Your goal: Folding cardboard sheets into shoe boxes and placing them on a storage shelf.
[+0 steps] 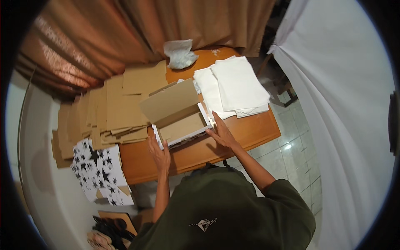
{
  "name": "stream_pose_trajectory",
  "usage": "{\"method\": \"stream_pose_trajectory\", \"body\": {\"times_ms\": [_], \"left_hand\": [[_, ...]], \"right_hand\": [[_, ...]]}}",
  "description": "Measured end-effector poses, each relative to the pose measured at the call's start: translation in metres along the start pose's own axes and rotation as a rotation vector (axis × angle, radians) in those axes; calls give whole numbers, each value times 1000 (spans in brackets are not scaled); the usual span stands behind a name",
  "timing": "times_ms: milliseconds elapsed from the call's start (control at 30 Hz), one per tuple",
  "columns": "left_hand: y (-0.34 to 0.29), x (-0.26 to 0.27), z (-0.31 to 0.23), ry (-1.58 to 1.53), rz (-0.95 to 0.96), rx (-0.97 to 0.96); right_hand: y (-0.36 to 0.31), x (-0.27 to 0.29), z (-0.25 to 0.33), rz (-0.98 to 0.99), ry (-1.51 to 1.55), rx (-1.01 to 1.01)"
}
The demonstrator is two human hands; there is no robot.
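Note:
An open cardboard box, brown inside with white outer walls, stands between my hands near the table's front edge. Its brown lid is raised and leans back on the far side. Against the left end of the box is my left hand, with the thumb near the front corner and fingers along the wall. My right hand grips the right end, its fingers reaching along the side and its thumb at the front corner. No contents show on the box's brown floor.
Overlapping flat cardboard pieces cover the table's left side. Star-patterned sheets lie at its near left corner. A stack of white sheets sits right, and a clear plastic bag at the back. A brown curtain hangs behind the wooden table.

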State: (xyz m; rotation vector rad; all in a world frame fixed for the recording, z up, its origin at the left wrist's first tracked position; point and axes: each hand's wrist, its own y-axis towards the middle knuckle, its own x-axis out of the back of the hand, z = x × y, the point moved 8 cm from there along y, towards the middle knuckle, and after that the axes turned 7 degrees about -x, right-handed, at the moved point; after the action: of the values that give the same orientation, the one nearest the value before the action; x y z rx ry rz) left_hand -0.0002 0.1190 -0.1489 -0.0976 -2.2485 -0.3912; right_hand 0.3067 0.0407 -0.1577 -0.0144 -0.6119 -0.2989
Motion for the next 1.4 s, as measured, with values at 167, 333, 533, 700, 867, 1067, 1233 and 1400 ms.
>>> {"method": "stream_pose_trajectory", "body": {"times_ms": [167,333,533,700,867,1067,1233,1400], "left_hand": [[5,-1,-53,-836,150,-51],[-10,-42,-120,-1048,388,18],[-22,-94,-168,-974,526,-63],[-16,-148,-190,-856,574,-50],[11,-199,-225,-789,605,7],[72,-279,-223,-554,516,-5],[119,-299,-227,-177,392,-45],[141,-333,-201,-59,405,154]], "right_hand": [[-44,47,21,-141,-34,-116],[-82,84,25,-192,-4,-189],[-106,123,-17,-270,13,-312],[-98,150,-68,-273,4,-378],[-53,179,-116,-215,51,-359],[29,207,-175,-136,14,-317],[85,210,-216,-39,6,-273],[121,204,-237,-15,-180,-248]]}}
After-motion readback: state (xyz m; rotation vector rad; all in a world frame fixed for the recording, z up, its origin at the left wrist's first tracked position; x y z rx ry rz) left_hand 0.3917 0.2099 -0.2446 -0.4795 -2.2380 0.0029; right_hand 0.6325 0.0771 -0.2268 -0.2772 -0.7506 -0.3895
